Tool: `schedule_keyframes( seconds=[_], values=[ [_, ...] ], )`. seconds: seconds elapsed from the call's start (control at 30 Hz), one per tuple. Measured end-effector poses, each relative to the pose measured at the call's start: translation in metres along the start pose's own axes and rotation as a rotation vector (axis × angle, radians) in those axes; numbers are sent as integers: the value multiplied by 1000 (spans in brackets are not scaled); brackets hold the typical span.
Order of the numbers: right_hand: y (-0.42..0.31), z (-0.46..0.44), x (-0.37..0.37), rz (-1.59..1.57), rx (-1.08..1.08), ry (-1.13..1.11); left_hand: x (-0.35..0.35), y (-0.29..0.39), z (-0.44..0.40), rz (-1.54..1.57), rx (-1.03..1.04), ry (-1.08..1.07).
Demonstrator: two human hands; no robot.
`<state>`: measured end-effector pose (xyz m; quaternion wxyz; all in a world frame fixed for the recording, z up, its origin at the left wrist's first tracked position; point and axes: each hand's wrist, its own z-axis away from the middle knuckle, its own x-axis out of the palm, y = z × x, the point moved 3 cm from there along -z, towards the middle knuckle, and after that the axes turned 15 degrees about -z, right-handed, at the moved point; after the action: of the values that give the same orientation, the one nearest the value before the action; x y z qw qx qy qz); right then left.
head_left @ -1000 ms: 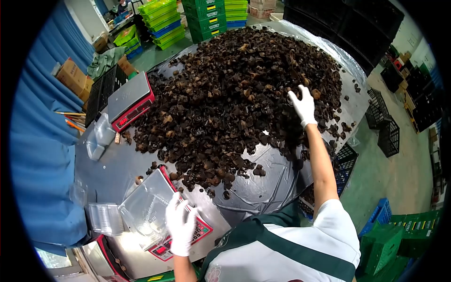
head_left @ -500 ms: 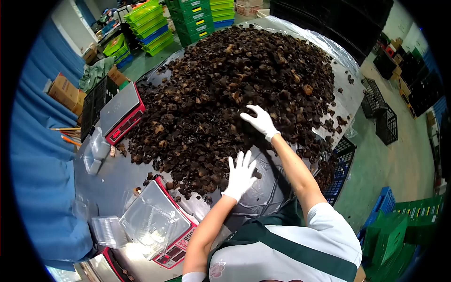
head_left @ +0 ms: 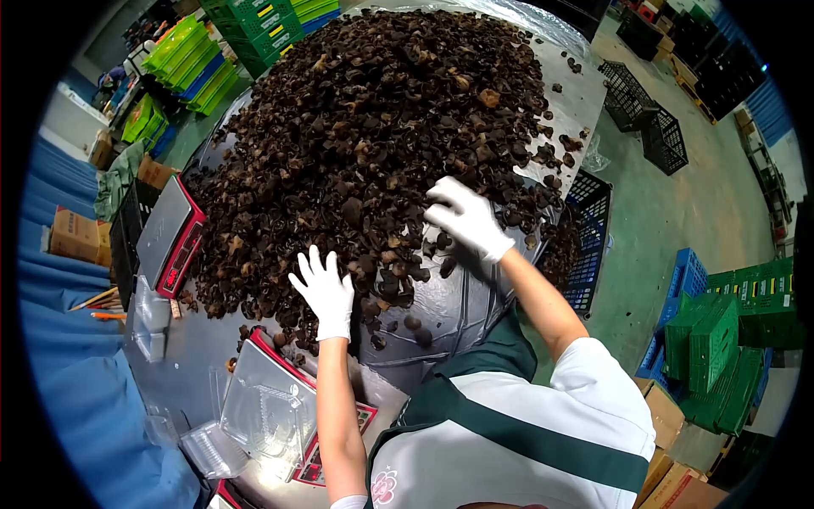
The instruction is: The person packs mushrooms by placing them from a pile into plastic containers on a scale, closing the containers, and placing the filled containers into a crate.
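A large heap of dark brown-black wood ear mushrooms [head_left: 381, 127] covers most of the table. My left hand [head_left: 324, 293], in a white glove, rests on the heap's near left part with its fingers spread and nothing held. Over the near right edge is my right hand [head_left: 465, 219], also gloved in white. Its fingers are slightly blurred, bent and apart, with no mushroom visible in them. Between the hands, loose pieces lie on a grey plastic sheet [head_left: 441, 318] at the near edge.
Red-edged scales stand at the left [head_left: 167, 233] and near left [head_left: 271, 403], the nearer one bearing clear plastic trays. More clear trays [head_left: 212, 450] lie beside it. A dark blue crate [head_left: 591, 242] adjoins the table's right side. Green crates [head_left: 712, 339] are stacked at the right.
My left hand has moved left from the plastic sheet onto the heap. My right hand has shifted right and nearer along the heap's edge. More pieces lie on the sheet; the view has shifted.
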<state>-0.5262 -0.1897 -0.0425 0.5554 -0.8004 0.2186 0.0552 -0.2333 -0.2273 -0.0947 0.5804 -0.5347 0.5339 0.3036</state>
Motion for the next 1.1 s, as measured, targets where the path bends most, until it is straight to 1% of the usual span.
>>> schedule_keyframes(
  seconds=[0.07,0.1,0.13,0.17,0.2,0.23,0.27,0.33,0.37,0.4,0.43,0.47,0.5,0.53,0.57,0.6,0.63,0.7,0.73,0.83,0.93,1.0,1.03,1.07,1.1],
  values=[
    [24,0,-55,110,-3,318,-13,-1,3,111,-51,46],
    [34,6,-83,246,-68,494,-16,2,5,152,-32,65],
    [72,21,-111,311,0,660,-25,8,9,242,17,98],
    [82,33,-137,562,-59,732,-30,17,14,304,70,120],
    [126,52,-161,609,-22,838,-35,27,19,366,122,147],
    [134,66,-175,521,120,783,-34,40,27,415,172,152],
    [173,86,-187,685,176,805,-33,52,35,448,221,150],
    [151,87,-180,734,336,540,-31,75,53,451,310,112],
    [160,88,-168,790,134,493,-27,86,61,442,339,110],
    [155,84,-150,810,152,448,-22,95,69,432,369,105],
    [158,82,-134,849,31,499,-19,102,75,420,395,91],
    [140,70,-120,714,61,385,-16,107,80,412,414,96],
    [120,60,-103,536,111,326,-15,110,83,385,431,96],
    [117,62,-77,726,-109,377,-14,111,86,359,447,97],
    [102,61,-59,575,16,355,-15,112,88,339,441,89],
    [110,65,-37,557,-49,451,-14,112,90,338,444,90],
    [93,63,-25,394,99,371,-11,110,90,330,421,79],
    [79,72,8,346,5,303,-9,107,90,308,396,81],
    [76,75,26,271,-59,236,-8,105,90,304,393,78],
    [53,90,69,162,-152,63,-6,102,91,307,393,113],
    [21,89,80,93,-248,-97,-4,98,95,303,356,97],
    [2,76,58,-60,-297,-105,-12,92,99,371,333,136],
    [2,68,41,-35,-366,-32,-14,88,101,378,319,136],
    [3,56,18,-22,-221,-11,-15,85,105,385,303,135],
    [6,48,-9,-49,80,84,-16,82,108,381,288,124]
  ],
)
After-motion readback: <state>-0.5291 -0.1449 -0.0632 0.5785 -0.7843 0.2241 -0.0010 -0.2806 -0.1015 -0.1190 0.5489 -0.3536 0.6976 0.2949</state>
